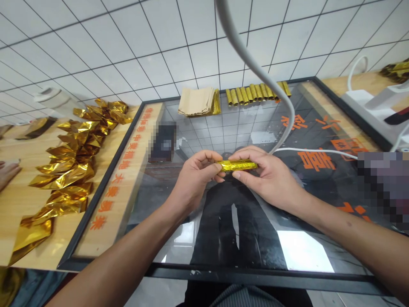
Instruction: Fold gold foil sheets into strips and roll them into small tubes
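A small gold foil roll (237, 165) is held level above the glass-topped table (204, 238), between both my hands. My left hand (195, 179) pinches its left end with thumb and fingers closed. My right hand (268, 172) grips the right end, fingers curled over the top and thumb beneath. At the table's far edge lies a row of several finished gold rolls (255, 92), and beside it a stack of tan and gold paper sheets (198, 102).
A heap of folded gold foil pieces (68, 170) covers the wooden bench at left, where another person's hand (8, 172) shows at the edge. A white cable (315, 151) crosses the glass at right. A grey hose (252, 64) hangs overhead.
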`<state>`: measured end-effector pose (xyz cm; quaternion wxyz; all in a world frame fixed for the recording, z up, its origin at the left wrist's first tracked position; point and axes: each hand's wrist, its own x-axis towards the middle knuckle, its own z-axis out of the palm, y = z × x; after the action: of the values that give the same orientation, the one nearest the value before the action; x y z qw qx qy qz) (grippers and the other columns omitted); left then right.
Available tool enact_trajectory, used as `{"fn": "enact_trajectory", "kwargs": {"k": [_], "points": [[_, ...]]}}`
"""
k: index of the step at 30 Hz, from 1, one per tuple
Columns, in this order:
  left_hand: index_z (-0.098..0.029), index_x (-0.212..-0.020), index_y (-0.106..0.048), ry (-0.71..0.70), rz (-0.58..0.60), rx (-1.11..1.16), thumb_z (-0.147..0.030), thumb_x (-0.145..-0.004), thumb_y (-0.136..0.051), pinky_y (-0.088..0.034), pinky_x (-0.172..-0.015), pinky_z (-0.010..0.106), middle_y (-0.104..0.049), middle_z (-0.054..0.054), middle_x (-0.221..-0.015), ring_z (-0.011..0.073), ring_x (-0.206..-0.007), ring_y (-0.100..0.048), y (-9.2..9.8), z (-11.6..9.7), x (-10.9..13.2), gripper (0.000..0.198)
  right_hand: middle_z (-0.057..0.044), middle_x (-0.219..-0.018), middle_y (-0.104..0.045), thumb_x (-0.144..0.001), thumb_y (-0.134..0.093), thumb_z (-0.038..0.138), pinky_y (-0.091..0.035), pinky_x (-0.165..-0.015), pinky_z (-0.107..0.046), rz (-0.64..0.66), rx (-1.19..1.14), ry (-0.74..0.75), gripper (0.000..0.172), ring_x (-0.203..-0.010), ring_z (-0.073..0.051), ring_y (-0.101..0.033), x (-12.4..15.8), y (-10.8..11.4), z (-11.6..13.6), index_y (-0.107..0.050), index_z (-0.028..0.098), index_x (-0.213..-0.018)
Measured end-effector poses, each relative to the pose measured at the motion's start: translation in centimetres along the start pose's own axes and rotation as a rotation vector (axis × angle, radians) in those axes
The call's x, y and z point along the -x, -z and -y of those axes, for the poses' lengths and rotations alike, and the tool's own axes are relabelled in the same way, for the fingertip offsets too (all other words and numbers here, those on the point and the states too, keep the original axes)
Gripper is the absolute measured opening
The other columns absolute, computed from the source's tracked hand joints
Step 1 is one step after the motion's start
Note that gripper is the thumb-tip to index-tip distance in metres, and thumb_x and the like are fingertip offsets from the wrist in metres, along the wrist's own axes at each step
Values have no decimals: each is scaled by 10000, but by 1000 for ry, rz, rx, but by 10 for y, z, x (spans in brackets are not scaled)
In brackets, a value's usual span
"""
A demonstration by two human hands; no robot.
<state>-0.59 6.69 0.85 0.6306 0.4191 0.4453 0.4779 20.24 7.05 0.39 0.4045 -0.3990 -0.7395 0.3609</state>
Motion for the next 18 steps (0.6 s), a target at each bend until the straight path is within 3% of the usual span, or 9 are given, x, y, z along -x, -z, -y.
{"fn": "enact_trajectory", "kwargs": {"k": [7,18], "points": [[-153,-939,-751,5,25,78,-205,-793,-810,-590,-678,237,-735,27,-815,123,-698,-701,-1,-3,1,166,-42,-1148,-792,-916,-764,251,-558,-933,-439,-52,-1,-113,257,-1065,-274,-729,2,-1,-3,-762,270,-1172],[-163,-996,-726,6,0,86,-187,-773,-816,-580,-670,235,-726,17,-878,119,-723,-701,-2,-4,2,242,-48,-1156,-799,-943,-746,271,-587,-949,-462,-37,-1,-93,220,-1075,-287,-740,2,-2,0,-767,278,-1161]]}}
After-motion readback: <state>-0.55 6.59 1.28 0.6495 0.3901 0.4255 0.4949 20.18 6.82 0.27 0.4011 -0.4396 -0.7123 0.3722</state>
